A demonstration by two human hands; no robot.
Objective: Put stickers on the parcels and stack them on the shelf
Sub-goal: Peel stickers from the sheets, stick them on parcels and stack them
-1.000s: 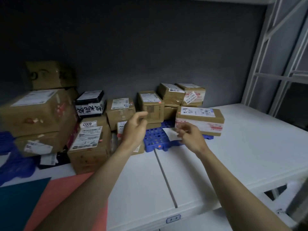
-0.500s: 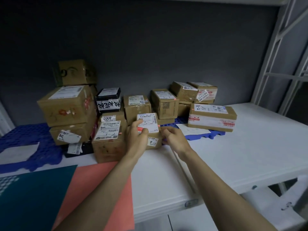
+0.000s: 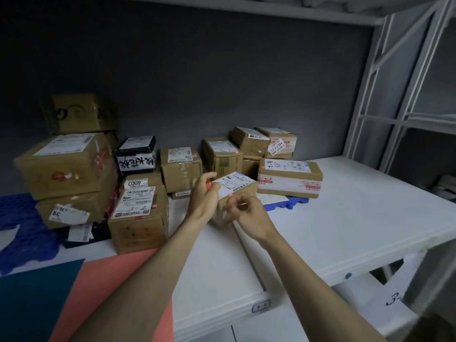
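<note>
A small brown parcel (image 3: 234, 193) sits tilted at the middle of the white tabletop (image 3: 345, 218), lifted by both hands, its white shipping label facing up with a handwritten mark that looks like "3-2" and a small orange sticker (image 3: 230, 194) at the label's near edge. The left hand (image 3: 204, 196) holds the parcel's left side, its grip curled around the box. The right hand (image 3: 249, 213) is at the near right corner, fingers curled; I cannot tell whether its grip is on the box. Just left stands a box labelled "7-3" (image 3: 138, 213), with "4007" on the one behind it. To the right lies a flat box marked "1-2" (image 3: 290, 177); behind it a tag reads "53 3 2304" (image 3: 276, 146). A black box (image 3: 136, 154) bears bold handwritten characters.
</note>
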